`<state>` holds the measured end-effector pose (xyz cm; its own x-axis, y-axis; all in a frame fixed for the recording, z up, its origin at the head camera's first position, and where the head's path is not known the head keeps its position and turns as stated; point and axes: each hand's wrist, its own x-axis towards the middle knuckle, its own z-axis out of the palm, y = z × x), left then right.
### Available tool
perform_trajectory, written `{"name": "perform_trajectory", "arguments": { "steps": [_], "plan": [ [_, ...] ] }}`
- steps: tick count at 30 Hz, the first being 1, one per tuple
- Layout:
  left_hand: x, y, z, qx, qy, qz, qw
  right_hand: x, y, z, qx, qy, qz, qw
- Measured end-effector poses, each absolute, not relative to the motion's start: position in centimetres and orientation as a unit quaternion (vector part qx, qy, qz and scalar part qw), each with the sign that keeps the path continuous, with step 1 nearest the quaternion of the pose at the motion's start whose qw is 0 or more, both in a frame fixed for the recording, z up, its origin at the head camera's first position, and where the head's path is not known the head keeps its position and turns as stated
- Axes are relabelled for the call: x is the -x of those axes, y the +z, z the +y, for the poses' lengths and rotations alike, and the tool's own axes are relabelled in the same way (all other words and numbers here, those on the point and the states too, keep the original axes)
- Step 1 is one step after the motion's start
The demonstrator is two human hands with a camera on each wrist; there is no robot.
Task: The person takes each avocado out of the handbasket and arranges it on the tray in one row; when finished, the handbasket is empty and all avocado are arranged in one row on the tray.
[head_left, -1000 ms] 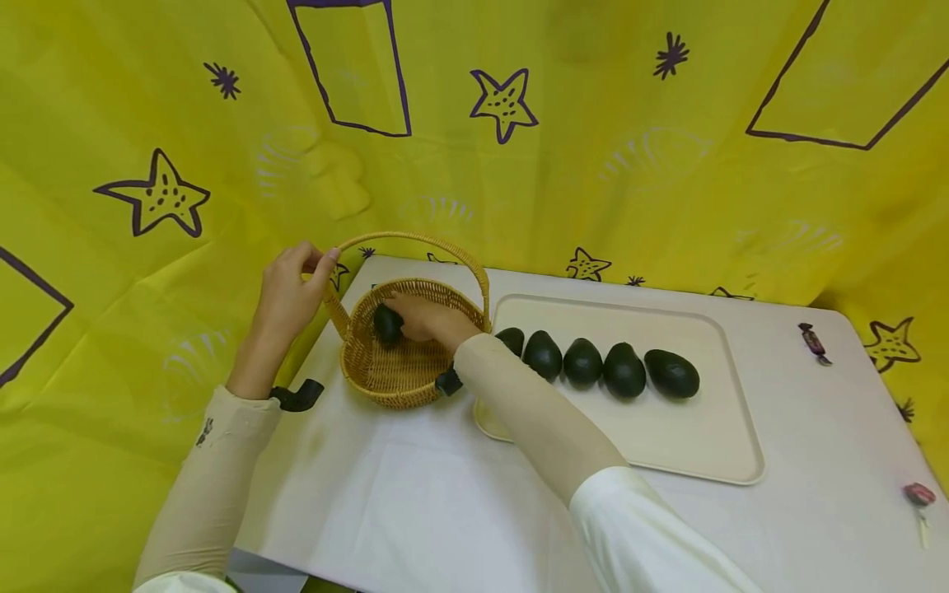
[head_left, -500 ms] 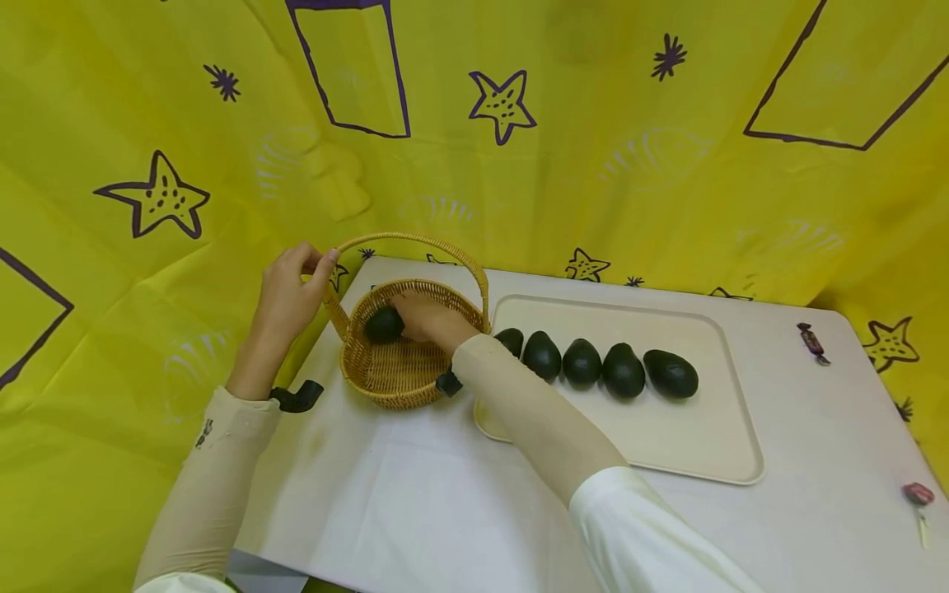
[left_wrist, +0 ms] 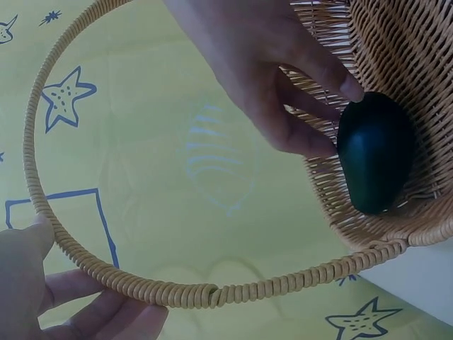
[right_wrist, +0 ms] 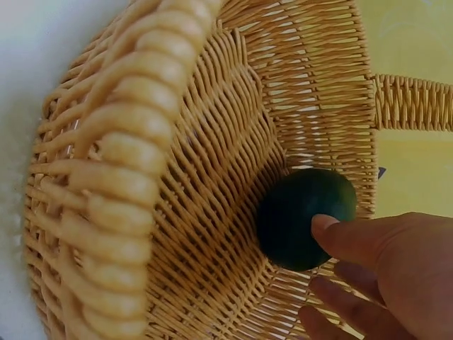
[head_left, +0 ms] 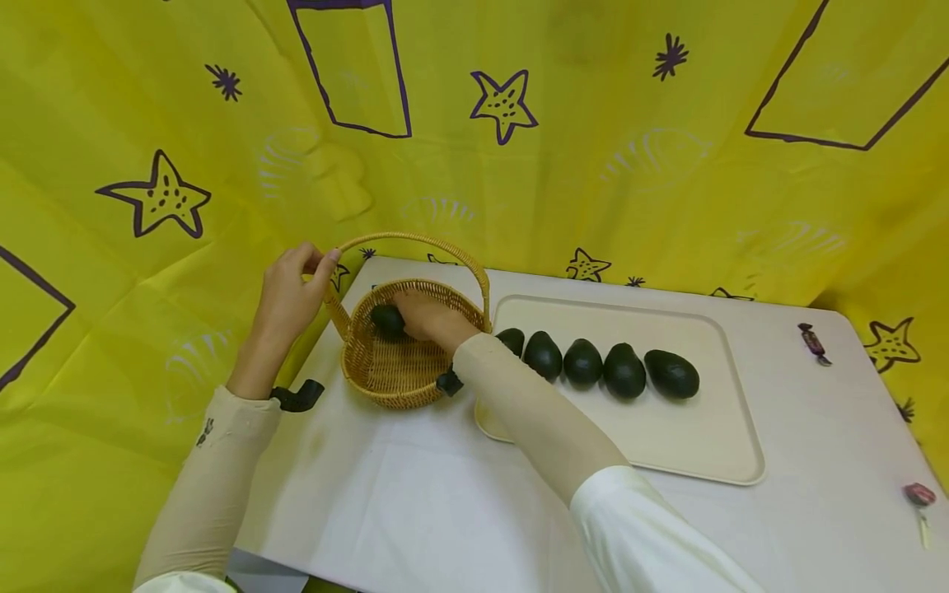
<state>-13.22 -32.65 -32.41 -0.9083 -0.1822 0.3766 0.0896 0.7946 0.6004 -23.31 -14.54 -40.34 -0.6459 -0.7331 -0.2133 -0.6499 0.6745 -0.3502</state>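
My left hand [head_left: 292,288] holds the arched handle [head_left: 415,237] of a wicker basket [head_left: 396,397] at the table's left side. In the left wrist view, its fingers [left_wrist: 92,312] pass behind the handle. Inside the basket, a dark green avocado [head_left: 388,322] lies by the far left wall. My right hand [head_left: 427,317] reaches over the rim and pinches that avocado by one end. The right wrist view has the thumb on the avocado's skin, with the other fingers loosely bent below it. The avocado's far side is hidden.
To the basket's right sits a cream tray [head_left: 704,449] with a row of several avocados [head_left: 624,372] along it; my right forearm partly covers its left end. A wrapped candy [head_left: 814,344] and a pink lollipop [head_left: 919,494] lie at the table's right. A yellow cloth hangs behind.
In the basket, the avocado has turned from upright to lying over, shifting left and then slightly back right under my right hand. My left hand keeps its place on the handle.
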Motion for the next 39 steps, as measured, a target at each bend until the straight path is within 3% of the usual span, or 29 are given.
{"name": "perform_trajectory", "arguments": {
  "steps": [16, 27, 39],
  "plan": [
    [13.3, -32.4, -32.8, -0.022, -0.321, -0.922, 0.214, 23.1, -41.0, -15.2, 0.368, -0.123, 0.902, 0.191],
    [13.4, -32.5, -32.8, -0.022, -0.320, -0.922, 0.216, 23.5, -41.4, -15.6, 0.380, -0.082, 0.907, 0.164],
    [13.4, -32.5, -33.0, -0.019, -0.315, -0.924, 0.217, 23.9, -41.8, -15.6, 0.396, -0.126, 0.890, 0.185]
  ]
}}
